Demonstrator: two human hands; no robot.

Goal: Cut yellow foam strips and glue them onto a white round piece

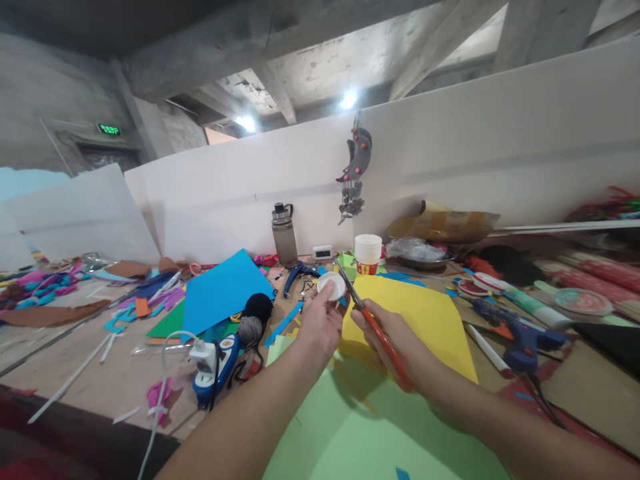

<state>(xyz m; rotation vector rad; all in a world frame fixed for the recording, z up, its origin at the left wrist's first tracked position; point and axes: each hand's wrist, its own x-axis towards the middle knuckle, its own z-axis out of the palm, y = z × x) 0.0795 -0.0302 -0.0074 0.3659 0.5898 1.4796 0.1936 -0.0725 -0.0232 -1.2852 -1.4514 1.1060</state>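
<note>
Above the cluttered tabletop, the person's hands are near each other but apart. The left hand pinches a small round white piece, the thumb across its face. The right hand grips orange-handled scissors, whose blades point up beside that piece's right edge; whether they touch it cannot be told. A yellow sheet and a pale green sheet lie beneath. Farther back stand stacked white cups and a grey bottle; a blue sheet lies leftward, a glue gun rightward.
</note>
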